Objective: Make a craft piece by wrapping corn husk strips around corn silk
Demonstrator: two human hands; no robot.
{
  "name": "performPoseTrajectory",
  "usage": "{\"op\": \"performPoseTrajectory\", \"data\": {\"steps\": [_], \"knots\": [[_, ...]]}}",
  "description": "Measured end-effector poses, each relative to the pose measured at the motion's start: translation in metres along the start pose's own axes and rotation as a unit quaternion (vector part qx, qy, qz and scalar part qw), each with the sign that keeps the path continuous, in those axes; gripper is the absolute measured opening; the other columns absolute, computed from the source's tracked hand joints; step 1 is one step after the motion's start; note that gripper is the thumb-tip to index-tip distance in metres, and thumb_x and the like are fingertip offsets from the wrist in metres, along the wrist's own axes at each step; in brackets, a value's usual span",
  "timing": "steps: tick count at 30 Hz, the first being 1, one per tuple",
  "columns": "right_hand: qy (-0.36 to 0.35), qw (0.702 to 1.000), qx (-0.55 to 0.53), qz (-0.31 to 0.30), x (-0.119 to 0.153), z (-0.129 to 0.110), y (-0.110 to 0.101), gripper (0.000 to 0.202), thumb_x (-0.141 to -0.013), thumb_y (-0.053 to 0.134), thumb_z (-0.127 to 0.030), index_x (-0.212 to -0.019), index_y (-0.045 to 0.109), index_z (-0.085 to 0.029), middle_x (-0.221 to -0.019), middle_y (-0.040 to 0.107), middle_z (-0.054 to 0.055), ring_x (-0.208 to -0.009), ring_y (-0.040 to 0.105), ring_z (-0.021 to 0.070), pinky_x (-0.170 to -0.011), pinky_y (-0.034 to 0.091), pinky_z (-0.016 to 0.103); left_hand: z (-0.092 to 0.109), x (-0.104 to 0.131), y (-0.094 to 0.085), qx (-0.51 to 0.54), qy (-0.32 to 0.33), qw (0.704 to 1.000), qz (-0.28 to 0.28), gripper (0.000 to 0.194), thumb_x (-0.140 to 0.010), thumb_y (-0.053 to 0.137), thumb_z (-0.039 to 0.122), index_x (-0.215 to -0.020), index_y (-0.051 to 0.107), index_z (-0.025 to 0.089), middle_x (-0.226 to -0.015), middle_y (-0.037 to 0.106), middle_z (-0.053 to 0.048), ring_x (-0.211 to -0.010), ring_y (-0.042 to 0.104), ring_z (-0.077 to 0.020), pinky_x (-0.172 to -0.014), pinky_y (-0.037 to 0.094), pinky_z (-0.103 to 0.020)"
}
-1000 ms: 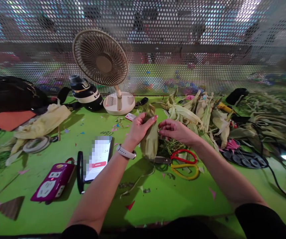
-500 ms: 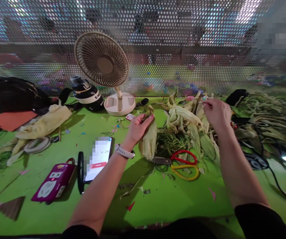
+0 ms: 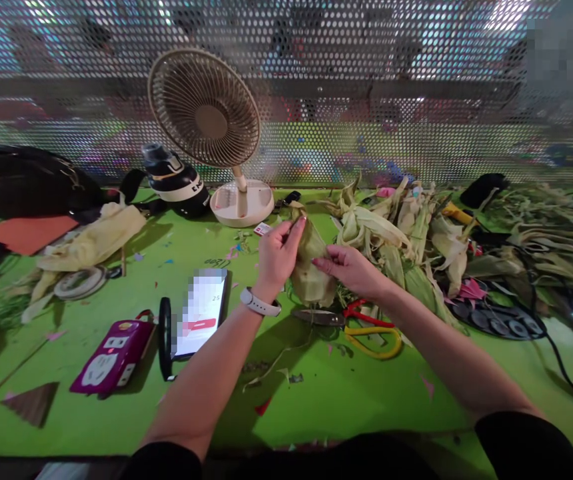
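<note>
A pale green corn husk [image 3: 314,277] hangs upright between my two hands above the green table. My left hand [image 3: 277,257], with a white band on its wrist, pinches the husk near its upper left edge. From the right, my right hand [image 3: 351,268] is closed on the husk's right side, thumb and fingertips together. Just below the husk lie scissors [image 3: 346,322] with one red and one yellow handle, blades pointing left. A heap of dry corn husks [image 3: 371,230] spreads behind and to the right of my right hand.
A fan [image 3: 209,123] stands at the back beside a black bottle [image 3: 176,187]. On the left are a phone [image 3: 201,320], a purple power strip [image 3: 111,357] and a yellowish husk bundle [image 3: 96,243]. Cables [image 3: 551,333] run along the right. A perforated metal screen [image 3: 366,120] closes off the back.
My right hand has come from the husk heap at the right to the husk in my left hand and now grips it. The husk appears spread wider.
</note>
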State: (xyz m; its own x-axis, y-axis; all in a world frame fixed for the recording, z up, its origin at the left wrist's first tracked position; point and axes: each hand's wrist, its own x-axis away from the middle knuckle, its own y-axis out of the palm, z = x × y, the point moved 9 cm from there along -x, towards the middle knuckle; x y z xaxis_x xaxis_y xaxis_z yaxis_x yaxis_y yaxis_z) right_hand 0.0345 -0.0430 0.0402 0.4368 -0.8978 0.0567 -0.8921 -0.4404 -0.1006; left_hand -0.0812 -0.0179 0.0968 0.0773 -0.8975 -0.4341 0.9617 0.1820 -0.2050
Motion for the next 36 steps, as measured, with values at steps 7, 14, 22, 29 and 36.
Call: {"op": "performPoseTrajectory", "data": {"steps": [7,14,22,29,36], "knots": [[-0.041,0.993,-0.019,0.112,-0.004,-0.003,-0.031,0.044,-0.071,0.064,-0.059,-0.064,0.048,-0.019,-0.059,0.045,-0.005,-0.052,0.04,0.0084,-0.048,0.034,0.021,-0.048,-0.007,-0.027,0.123,-0.196,0.97,0.071,0.04,-0.079,0.056,0.058,-0.08,0.063,0.019,-0.047,0.048,0.005,-0.041,0.044,-0.0079,-0.039,0.031,-0.02],[-0.064,0.975,-0.003,0.212,-0.003,-0.008,-0.061,0.044,-0.071,0.063,-0.061,-0.064,0.046,-0.02,-0.051,0.044,-0.006,-0.042,0.038,0.0075,-0.036,0.031,0.021,-0.036,0.042,0.049,0.22,-0.357,0.852,-0.315,0.041,-0.056,0.084,0.034,-0.088,0.067,0.014,-0.075,0.07,-0.004,-0.057,0.063,-0.0115,-0.051,0.049,-0.022],[-0.076,0.973,0.02,0.219,0.0,-0.018,-0.066,0.042,-0.073,0.064,-0.057,-0.061,0.045,-0.021,-0.046,0.044,-0.007,-0.034,0.037,0.0065,-0.029,0.031,0.021,-0.032,0.053,0.042,0.192,-0.35,0.854,-0.333,0.029,-0.059,0.082,0.024,-0.082,0.069,0.012,-0.077,0.071,-0.004,-0.066,0.065,-0.0111,-0.063,0.053,-0.023],[-0.013,0.993,-0.024,0.117,-0.003,-0.005,-0.044,0.034,-0.07,0.07,-0.051,-0.07,0.058,-0.019,-0.057,0.057,-0.004,-0.042,0.046,0.0081,-0.037,0.037,0.022,-0.042,0.036,0.028,0.235,-0.315,0.896,-0.205,0.028,-0.062,0.079,0.03,-0.082,0.066,0.015,-0.078,0.068,0.0,-0.064,0.061,-0.0097,-0.062,0.054,-0.025],[0.068,0.992,-0.103,0.013,-0.004,0.007,-0.029,0.032,-0.059,0.082,-0.037,-0.08,0.072,-0.015,-0.073,0.071,0.001,-0.071,0.063,0.0132,-0.072,0.051,0.027,-0.049,0.04,0.032,0.207,-0.347,0.878,-0.259,0.031,-0.06,0.081,0.031,-0.084,0.07,0.014,-0.08,0.071,-0.005,-0.065,0.062,-0.0117,-0.062,0.054,-0.026]]}}
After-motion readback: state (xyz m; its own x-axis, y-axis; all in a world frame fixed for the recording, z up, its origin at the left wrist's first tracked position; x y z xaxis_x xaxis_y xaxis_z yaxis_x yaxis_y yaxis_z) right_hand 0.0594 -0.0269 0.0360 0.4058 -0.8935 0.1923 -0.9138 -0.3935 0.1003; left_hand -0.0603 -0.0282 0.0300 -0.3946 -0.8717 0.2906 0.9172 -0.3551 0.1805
